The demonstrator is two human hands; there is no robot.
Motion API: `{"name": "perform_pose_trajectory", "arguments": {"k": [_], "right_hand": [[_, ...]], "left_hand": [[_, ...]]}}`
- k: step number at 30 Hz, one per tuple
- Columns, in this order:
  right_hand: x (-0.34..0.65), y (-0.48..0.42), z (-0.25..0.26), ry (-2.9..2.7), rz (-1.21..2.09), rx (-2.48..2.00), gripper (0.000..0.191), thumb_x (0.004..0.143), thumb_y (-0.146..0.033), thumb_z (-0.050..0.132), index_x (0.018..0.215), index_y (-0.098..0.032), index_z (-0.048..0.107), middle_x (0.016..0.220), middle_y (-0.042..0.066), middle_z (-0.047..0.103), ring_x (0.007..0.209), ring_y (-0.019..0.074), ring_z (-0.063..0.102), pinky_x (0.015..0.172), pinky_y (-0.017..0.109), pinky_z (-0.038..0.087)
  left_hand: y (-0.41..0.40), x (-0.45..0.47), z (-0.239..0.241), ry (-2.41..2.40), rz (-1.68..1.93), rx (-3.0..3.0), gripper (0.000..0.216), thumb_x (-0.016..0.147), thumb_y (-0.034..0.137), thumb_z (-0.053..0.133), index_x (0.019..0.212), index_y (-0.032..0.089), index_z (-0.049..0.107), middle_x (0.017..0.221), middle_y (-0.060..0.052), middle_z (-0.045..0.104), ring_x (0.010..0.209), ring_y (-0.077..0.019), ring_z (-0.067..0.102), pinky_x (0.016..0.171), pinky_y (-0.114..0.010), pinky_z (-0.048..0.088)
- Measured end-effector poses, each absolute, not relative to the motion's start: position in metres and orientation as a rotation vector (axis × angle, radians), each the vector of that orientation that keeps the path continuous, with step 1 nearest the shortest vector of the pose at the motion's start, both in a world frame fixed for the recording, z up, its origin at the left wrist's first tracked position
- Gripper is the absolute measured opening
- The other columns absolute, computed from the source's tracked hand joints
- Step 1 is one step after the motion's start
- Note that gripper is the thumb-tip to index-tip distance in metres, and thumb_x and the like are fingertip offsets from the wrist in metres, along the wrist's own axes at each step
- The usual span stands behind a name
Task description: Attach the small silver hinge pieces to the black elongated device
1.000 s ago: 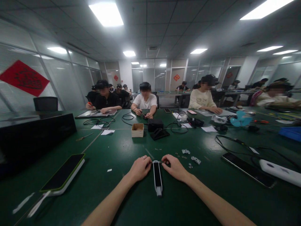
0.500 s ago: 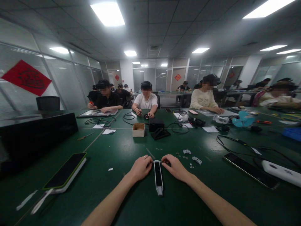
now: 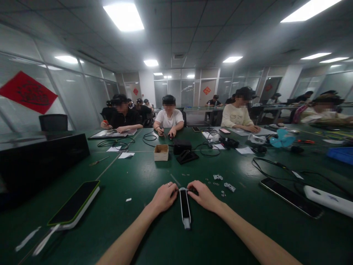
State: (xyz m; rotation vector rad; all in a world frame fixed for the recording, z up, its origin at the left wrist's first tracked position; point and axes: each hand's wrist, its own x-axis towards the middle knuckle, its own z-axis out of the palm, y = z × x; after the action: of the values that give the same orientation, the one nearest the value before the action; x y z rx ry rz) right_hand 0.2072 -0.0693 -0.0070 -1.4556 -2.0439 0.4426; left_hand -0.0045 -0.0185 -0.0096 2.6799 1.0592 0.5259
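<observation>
A slim pen-shaped device [image 3: 185,208] with a long black screen, white edges and a grey tip lies on the green table, its tip toward me. My left hand [image 3: 164,197] has its fingers curled at the left side of the device's far end. Opposite it, my right hand [image 3: 204,195] pinches at the right side of the same end. The fingertips are small and partly hidden, so any small part between them cannot be made out. Right of my right hand lie two small metal plates [image 3: 229,187] and several tiny rings [image 3: 223,193].
A phone [image 3: 74,202] on a white block lies at left, near a dark panel [image 3: 44,162]. At right are another phone [image 3: 291,197], a white device [image 3: 328,198] and cables. Ahead stand a small open box [image 3: 161,153] and a black box [image 3: 182,146]; co-workers sit across the table.
The view has shifted slightly. My hands stay at the device's far end, with the right fingers slightly closer to its edge. The person opposite has lowered their hands to the table.
</observation>
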Motion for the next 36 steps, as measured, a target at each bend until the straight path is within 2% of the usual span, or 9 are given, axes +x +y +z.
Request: {"name": "perform_pose_trajectory", "arguments": {"k": [6, 12, 16, 24, 36], "right_hand": [[0.225, -0.066, 0.002, -2.125, 0.322, -1.466, 0.022, 0.085, -0.029, 0.056, 0.105, -0.019, 0.061, 0.101, 0.005, 0.062, 0.092, 0.0189, 0.056, 0.082, 0.033, 0.045], [0.284, -0.060, 0.010, -2.094, 0.007, -1.728, 0.020, 0.088, -0.023, 0.047, 0.094, -0.018, 0.066, 0.097, 0.008, 0.062, 0.092, 0.0217, 0.055, 0.082, 0.036, 0.042], [0.311, -0.055, 0.002, -2.092, -0.005, -1.862, 0.021, 0.087, -0.022, 0.048, 0.090, -0.020, 0.069, 0.093, 0.009, 0.063, 0.088, 0.0221, 0.055, 0.078, 0.034, 0.042], [0.293, -0.052, 0.004, -2.242, 0.005, -2.022, 0.027, 0.090, -0.026, 0.044, 0.097, -0.019, 0.069, 0.100, 0.009, 0.063, 0.096, 0.0201, 0.056, 0.081, 0.029, 0.042], [0.267, -0.054, 0.008, -2.208, -0.205, -2.151, 0.022, 0.086, -0.016, 0.046, 0.087, -0.009, 0.066, 0.093, 0.016, 0.064, 0.085, 0.0236, 0.060, 0.073, 0.032, 0.044]], "left_hand": [[-0.020, -0.004, -0.005, 1.064, 0.503, 2.657, 0.011, 0.089, 0.018, 0.043, 0.090, 0.020, 0.054, 0.091, -0.003, 0.057, 0.082, -0.0157, 0.054, 0.073, -0.026, 0.043], [-0.019, -0.005, -0.006, 1.063, 0.490, 2.647, 0.010, 0.090, 0.021, 0.044, 0.090, 0.020, 0.054, 0.093, -0.002, 0.057, 0.080, -0.0148, 0.054, 0.073, -0.026, 0.043], [-0.018, -0.006, -0.009, 1.041, 0.534, 2.650, 0.010, 0.091, 0.023, 0.044, 0.090, 0.020, 0.054, 0.092, -0.001, 0.056, 0.079, -0.0145, 0.054, 0.071, -0.025, 0.042], [-0.016, -0.005, -0.012, 1.051, 0.571, 2.699, 0.013, 0.092, 0.025, 0.044, 0.087, 0.020, 0.055, 0.087, -0.002, 0.057, 0.079, -0.0154, 0.055, 0.072, -0.026, 0.042], [-0.016, -0.006, -0.015, 1.035, 0.596, 2.688, 0.012, 0.092, 0.026, 0.045, 0.092, 0.020, 0.056, 0.090, -0.002, 0.059, 0.079, -0.0152, 0.056, 0.071, -0.027, 0.043]]}}
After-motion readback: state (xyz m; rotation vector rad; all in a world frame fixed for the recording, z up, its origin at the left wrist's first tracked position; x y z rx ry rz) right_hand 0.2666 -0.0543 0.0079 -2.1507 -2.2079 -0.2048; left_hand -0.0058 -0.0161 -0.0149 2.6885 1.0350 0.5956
